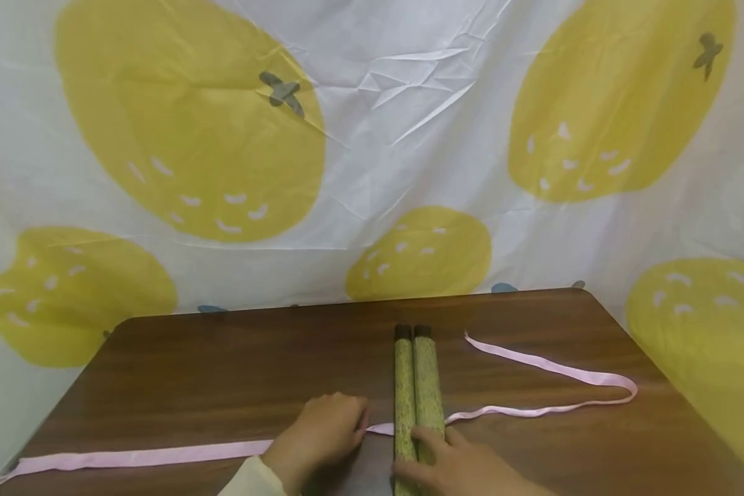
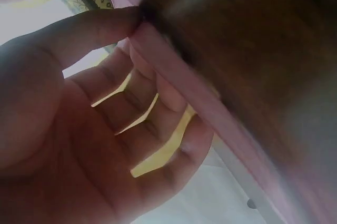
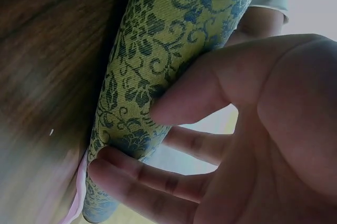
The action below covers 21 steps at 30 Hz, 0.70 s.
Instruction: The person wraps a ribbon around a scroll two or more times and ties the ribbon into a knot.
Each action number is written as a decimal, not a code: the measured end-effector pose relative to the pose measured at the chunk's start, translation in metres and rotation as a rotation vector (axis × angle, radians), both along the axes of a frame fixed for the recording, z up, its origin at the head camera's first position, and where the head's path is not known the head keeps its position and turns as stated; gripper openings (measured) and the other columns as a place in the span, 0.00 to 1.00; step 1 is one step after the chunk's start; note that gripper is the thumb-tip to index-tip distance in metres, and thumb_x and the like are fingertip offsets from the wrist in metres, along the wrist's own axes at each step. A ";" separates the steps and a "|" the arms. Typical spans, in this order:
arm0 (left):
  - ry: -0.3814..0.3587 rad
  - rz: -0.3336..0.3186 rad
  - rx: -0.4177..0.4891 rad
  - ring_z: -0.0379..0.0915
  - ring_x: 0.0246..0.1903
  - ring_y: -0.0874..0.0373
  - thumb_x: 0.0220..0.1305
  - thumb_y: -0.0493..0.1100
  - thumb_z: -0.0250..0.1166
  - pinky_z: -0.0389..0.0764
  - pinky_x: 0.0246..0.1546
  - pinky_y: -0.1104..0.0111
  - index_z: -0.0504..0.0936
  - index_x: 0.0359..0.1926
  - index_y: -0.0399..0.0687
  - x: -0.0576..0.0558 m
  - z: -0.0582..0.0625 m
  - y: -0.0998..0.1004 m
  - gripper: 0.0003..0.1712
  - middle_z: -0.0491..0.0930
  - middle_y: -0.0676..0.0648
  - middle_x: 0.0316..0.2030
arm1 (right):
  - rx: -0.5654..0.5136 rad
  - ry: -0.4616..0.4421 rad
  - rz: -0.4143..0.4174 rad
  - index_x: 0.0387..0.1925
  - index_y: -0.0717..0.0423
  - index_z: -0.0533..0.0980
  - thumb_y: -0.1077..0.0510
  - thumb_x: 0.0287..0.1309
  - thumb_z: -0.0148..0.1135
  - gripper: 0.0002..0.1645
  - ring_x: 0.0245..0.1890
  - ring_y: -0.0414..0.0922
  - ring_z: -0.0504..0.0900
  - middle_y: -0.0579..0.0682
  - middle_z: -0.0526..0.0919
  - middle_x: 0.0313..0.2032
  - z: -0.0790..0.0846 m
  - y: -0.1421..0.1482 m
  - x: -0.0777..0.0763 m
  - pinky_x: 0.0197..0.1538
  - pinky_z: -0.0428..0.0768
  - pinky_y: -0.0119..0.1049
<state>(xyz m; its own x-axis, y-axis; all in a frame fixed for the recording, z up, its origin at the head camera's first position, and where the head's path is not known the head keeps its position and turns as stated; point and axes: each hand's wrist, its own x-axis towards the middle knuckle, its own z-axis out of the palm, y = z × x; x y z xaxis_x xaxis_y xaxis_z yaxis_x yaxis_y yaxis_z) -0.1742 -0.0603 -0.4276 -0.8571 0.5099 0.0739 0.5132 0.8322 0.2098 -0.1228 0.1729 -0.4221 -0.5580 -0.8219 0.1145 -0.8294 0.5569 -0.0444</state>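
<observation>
Two rolls (image 1: 428, 386) point away across the ribbon (image 1: 195, 455) the left hand (image 1: 322, 428) pinches to their left; the right hand (image 1: 461, 465) touches them loosely.

One pink ribbon (image 1: 145, 457) passes beneath two parallel, floral-patterned green-gold rolls (image 1: 429, 389) with dark far ends, lying close side by side; left of the rolls it runs nearly straight, while right of them it bends back, free tip near their far ends.
</observation>
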 end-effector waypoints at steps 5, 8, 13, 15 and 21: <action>-0.022 -0.010 0.044 0.64 0.16 0.62 0.46 0.40 0.62 0.68 0.17 0.66 0.69 0.20 0.55 -0.005 0.008 -0.001 0.09 0.69 0.58 0.15 | 0.012 0.000 0.000 0.57 0.31 0.71 0.26 0.56 0.46 0.31 0.36 0.54 0.77 0.58 0.72 0.55 0.005 0.000 0.003 0.19 0.78 0.36; -0.090 -0.002 0.080 0.65 0.17 0.61 0.46 0.41 0.61 0.68 0.17 0.66 0.70 0.25 0.54 -0.008 0.012 -0.004 0.07 0.71 0.56 0.17 | 0.000 0.025 0.050 0.57 0.32 0.71 0.28 0.57 0.46 0.30 0.34 0.50 0.76 0.57 0.72 0.54 0.006 -0.004 0.006 0.17 0.74 0.30; -0.277 -0.030 0.124 0.67 0.19 0.61 0.52 0.41 0.59 0.71 0.21 0.67 0.75 0.38 0.52 -0.008 0.013 -0.006 0.10 0.74 0.55 0.23 | 0.014 0.014 0.078 0.58 0.33 0.70 0.27 0.57 0.45 0.32 0.35 0.49 0.75 0.58 0.72 0.55 0.007 -0.007 0.008 0.17 0.73 0.28; -0.328 -0.041 0.139 0.68 0.21 0.61 0.54 0.43 0.59 0.73 0.23 0.67 0.76 0.39 0.52 -0.007 0.013 -0.005 0.10 0.76 0.55 0.25 | 0.024 0.013 0.082 0.59 0.33 0.70 0.27 0.57 0.46 0.32 0.37 0.50 0.76 0.58 0.72 0.55 0.007 -0.007 0.009 0.19 0.76 0.30; -0.331 0.006 0.121 0.68 0.20 0.61 0.67 0.54 0.52 0.73 0.24 0.64 0.78 0.28 0.53 -0.003 0.012 -0.001 0.16 0.74 0.55 0.20 | 0.029 0.070 0.101 0.59 0.32 0.71 0.29 0.54 0.51 0.32 0.40 0.51 0.76 0.55 0.72 0.55 0.010 -0.004 0.012 0.24 0.81 0.38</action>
